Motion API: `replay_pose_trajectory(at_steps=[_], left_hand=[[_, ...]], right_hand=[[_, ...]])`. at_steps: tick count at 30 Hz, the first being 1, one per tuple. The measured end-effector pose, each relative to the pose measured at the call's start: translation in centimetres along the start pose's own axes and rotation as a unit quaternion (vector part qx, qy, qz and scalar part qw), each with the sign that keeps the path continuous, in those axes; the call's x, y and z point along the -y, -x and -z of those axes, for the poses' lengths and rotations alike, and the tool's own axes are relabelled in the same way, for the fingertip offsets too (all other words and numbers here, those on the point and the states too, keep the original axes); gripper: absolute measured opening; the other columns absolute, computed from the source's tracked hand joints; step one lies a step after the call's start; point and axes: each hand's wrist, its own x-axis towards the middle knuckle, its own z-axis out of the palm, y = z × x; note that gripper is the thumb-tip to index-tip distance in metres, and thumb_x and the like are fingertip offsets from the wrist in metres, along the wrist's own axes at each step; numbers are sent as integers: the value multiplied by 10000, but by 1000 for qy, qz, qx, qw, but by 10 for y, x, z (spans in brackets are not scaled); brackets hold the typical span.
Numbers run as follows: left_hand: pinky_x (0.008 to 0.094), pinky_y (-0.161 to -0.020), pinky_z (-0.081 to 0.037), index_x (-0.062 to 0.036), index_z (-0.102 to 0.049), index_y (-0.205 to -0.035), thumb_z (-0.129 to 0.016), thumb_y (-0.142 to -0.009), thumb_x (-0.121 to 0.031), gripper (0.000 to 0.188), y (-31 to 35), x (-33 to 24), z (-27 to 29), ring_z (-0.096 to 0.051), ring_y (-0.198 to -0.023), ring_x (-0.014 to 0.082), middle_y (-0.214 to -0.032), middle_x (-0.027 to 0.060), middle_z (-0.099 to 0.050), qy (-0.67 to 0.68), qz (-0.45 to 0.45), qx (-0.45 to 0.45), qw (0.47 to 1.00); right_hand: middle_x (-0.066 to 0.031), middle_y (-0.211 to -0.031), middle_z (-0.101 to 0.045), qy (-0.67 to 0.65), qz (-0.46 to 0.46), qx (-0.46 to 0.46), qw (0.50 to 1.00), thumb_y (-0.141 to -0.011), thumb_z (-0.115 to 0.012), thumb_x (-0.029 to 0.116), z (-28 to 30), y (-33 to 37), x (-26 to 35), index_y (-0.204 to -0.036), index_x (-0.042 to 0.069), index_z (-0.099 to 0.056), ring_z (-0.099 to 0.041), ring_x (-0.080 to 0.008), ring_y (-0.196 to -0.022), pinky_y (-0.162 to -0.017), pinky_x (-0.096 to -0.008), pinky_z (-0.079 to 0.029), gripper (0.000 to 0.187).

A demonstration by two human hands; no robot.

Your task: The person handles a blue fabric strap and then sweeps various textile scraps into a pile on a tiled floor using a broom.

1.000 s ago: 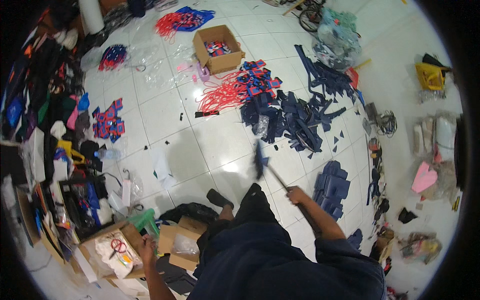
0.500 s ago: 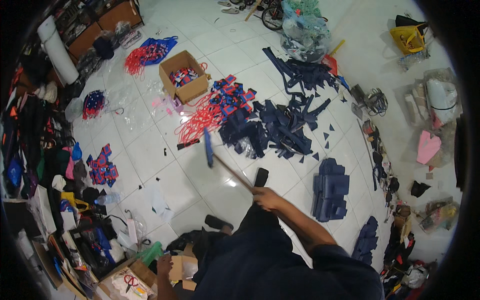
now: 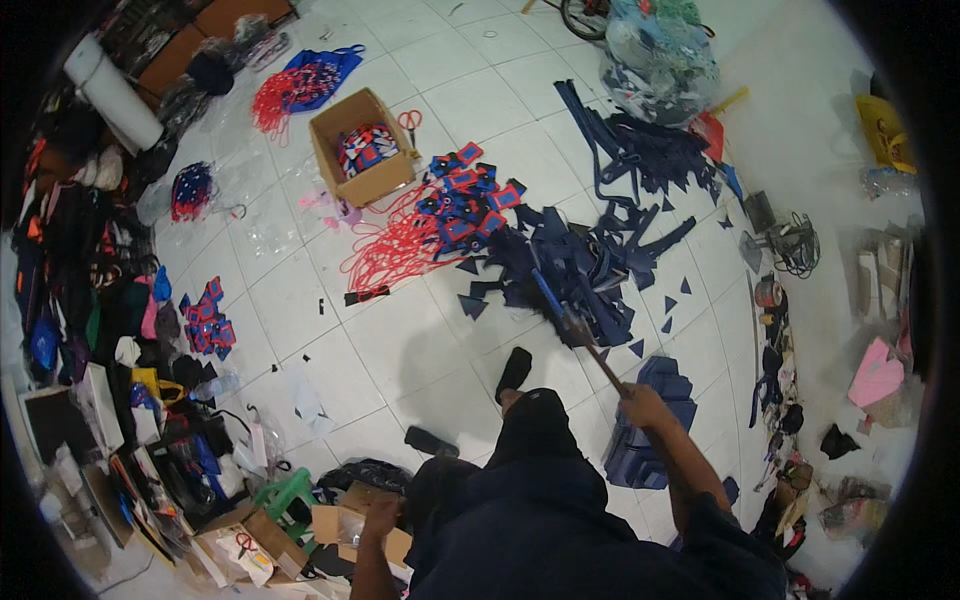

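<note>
My right hand [image 3: 645,407] is closed around the wooden handle of a broom [image 3: 606,371]. The broom's blue-edged head rests among a heap of dark navy fabric scraps [image 3: 575,250], right of centre. My left hand [image 3: 380,514] hangs low beside my knee, close to an opened cardboard box [image 3: 330,522]; its fingers are too indistinct to read. Touching the heap's left side is a pile of red-and-blue patches with red cords [image 3: 455,205]. Stacked navy fabric pouches [image 3: 640,445] lie on the floor below my right forearm.
Farther off stands a cardboard box [image 3: 352,185] of patches, with red scissors [image 3: 410,120] beside it. More navy strips [image 3: 650,155] and a large plastic bag [image 3: 655,70] lie at the far right. Crowded goods [image 3: 85,260] line the left side; a cable bundle [image 3: 793,245] sits by the right wall.
My right hand has swung the broom rightward, from bare tiles beside the red cords into the navy scraps. Some scraps have shifted. My left hand has moved right, and my view has shifted slightly.
</note>
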Motion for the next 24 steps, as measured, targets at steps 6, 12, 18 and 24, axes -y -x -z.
replay_pose_trajectory(at_steps=[6,12,18,24], left_hand=[[314,-636,-463,-20,-575,-1034,-483,-895,-219,259,-20,-82,5,-580,-751,206,-869,75,-612,70,-140,-93,983],[282,-523,-455,-45,-530,-1073,-528,-920,-221,233,0,-71,92,-569,-669,132,-827,52,-592,288,-65,-268,917],[275,-509,-453,-57,-573,-1006,-562,-891,-250,225,4,-15,113,-584,-639,134,-794,44,-597,80,101,-150,980],[249,-482,-429,-37,-589,-929,-612,-854,-252,229,-16,8,151,-567,-594,120,-765,37,-588,160,112,-166,967]], right_hand=[[-291,-915,-614,34,34,-37,998,-731,-589,196,54,-41,-18,-1056,-16,-599,-614,-414,-886,-777,-458,-489,388],[-250,-977,-635,60,-64,-56,995,-706,-588,240,106,-97,-31,-1043,33,-653,-625,-366,-941,-826,-420,-494,400],[-283,-965,-624,100,-133,-124,978,-764,-536,211,88,-140,37,-875,-54,-632,-634,-394,-894,-766,-427,-515,303],[-160,-715,-608,-71,-43,-136,987,-798,-547,135,30,4,113,-1005,-44,-586,-621,-255,-601,-505,-356,-485,277]])
